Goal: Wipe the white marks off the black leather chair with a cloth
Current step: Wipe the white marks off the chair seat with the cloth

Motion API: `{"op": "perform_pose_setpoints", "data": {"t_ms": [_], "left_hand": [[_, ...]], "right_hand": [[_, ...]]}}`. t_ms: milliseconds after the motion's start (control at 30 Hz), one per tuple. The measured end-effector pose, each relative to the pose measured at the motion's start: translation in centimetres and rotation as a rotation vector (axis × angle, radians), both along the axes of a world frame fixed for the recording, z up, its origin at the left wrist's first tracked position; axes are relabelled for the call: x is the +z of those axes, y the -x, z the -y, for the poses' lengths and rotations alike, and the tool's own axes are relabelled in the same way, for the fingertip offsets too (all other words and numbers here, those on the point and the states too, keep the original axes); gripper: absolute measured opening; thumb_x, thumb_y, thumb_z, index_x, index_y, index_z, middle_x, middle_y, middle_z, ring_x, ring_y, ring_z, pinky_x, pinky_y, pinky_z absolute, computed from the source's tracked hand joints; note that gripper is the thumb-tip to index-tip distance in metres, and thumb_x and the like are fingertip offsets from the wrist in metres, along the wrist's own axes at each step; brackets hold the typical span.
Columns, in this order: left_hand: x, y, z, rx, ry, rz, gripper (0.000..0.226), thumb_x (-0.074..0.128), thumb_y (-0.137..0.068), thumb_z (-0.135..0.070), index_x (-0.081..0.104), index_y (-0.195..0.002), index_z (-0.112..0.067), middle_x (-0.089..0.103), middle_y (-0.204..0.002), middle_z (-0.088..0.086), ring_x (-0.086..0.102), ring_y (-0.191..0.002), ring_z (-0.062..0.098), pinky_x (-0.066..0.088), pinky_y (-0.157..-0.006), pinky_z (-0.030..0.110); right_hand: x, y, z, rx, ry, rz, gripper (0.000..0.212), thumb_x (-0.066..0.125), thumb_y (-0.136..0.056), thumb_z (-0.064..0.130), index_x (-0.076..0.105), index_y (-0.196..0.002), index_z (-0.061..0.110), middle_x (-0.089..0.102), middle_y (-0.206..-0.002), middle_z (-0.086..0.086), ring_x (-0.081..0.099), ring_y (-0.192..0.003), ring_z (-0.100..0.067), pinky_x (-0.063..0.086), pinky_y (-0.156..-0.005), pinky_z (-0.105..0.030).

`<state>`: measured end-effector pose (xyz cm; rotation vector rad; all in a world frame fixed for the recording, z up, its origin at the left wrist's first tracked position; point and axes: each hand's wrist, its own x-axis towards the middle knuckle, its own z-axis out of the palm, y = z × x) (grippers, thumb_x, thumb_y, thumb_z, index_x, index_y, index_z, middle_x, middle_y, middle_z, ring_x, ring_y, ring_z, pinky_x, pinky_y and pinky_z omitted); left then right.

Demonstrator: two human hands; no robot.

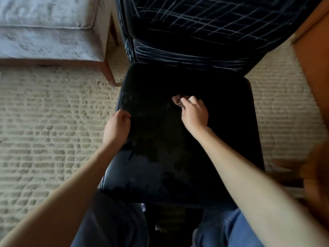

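Note:
The black leather chair [222, 139] stands in front of me with its seat facing me. Its backrest [204, 24] carries a grid of white marks, with more white lines along its lower edge. The seat looks dark, with faint pale smudges near its left and front parts. My left hand [116, 126] grips the seat's left edge. My right hand [194, 113] is near the middle of the seat and holds a small brownish cloth [179, 100], pressed to the leather; most of the cloth is hidden under my fingers.
A beige textured rug [53, 131] covers the floor. A grey upholstered bench [49, 29] on wooden legs stands at the upper left. Orange-brown wooden furniture [313, 59] sits close at the right. My knees in blue jeans [231, 229] are below the seat.

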<state>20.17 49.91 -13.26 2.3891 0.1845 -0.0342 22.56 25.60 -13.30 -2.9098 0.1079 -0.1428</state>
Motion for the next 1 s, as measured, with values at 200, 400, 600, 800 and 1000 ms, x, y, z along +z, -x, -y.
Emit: {"op": "perform_pose_setpoints", "data": {"t_ms": [200, 400, 600, 800, 1000], "left_hand": [[0.9, 2.6, -0.2, 0.051, 0.023, -0.027, 0.025, 0.041, -0.090, 0.000, 0.062, -0.102, -0.004, 0.064, -0.101, 0.016, 0.058, -0.092, 0.031, 0.038, -0.071, 0.027], [2.3, 3.1, 1.7, -0.057, -0.060, -0.038, 0.036, 0.043, -0.091, -0.005, 0.055, -0.125, -0.005, 0.055, -0.126, 0.015, 0.052, -0.113, 0.031, 0.042, -0.088, 0.035], [2.7, 5.0, 4.8, -0.291, -0.237, -0.128, 0.047, 0.043, -0.094, -0.015, 0.041, -0.141, -0.014, 0.042, -0.144, 0.007, 0.038, -0.131, 0.029, 0.037, -0.103, 0.043], [1.4, 6.0, 4.3, -0.561, -0.508, -0.336, 0.073, 0.046, -0.094, -0.035, 0.004, -0.152, -0.019, -0.005, -0.160, 0.003, 0.001, -0.147, 0.017, 0.019, -0.115, 0.032], [1.5, 5.2, 4.5, -0.604, -0.518, -0.441, 0.078, 0.048, -0.093, -0.035, 0.000, -0.152, -0.020, -0.010, -0.159, 0.002, -0.003, -0.147, 0.017, 0.020, -0.116, 0.033]], "right_hand": [[-0.5, 7.7, -8.2, 0.439, -0.067, 0.065, 0.042, 0.066, -0.067, 0.003, 0.068, -0.108, 0.012, 0.060, -0.089, -0.009, 0.055, -0.075, -0.034, 0.046, -0.060, -0.037], [-0.4, 12.5, -6.0, 0.961, 0.085, 0.151, 0.050, 0.067, -0.068, 0.002, 0.064, -0.117, 0.013, 0.061, -0.088, -0.004, 0.054, -0.074, -0.026, 0.042, -0.060, -0.035], [0.2, 14.0, 1.9, 1.200, 0.266, 0.145, 0.046, 0.067, -0.075, 0.011, 0.061, -0.119, 0.018, 0.063, -0.101, -0.003, 0.058, -0.088, -0.022, 0.048, -0.070, -0.033], [2.4, 10.8, 9.7, 0.523, 0.281, -0.076, 0.034, 0.049, -0.088, 0.012, 0.062, -0.119, 0.019, 0.058, -0.103, -0.006, 0.060, -0.090, -0.030, 0.048, -0.067, -0.034], [2.8, 7.0, 5.3, -0.221, 0.045, -0.193, 0.020, 0.059, -0.087, 0.013, 0.062, -0.107, 0.016, 0.057, -0.110, -0.006, 0.060, -0.096, -0.029, 0.048, -0.074, -0.033]]}}
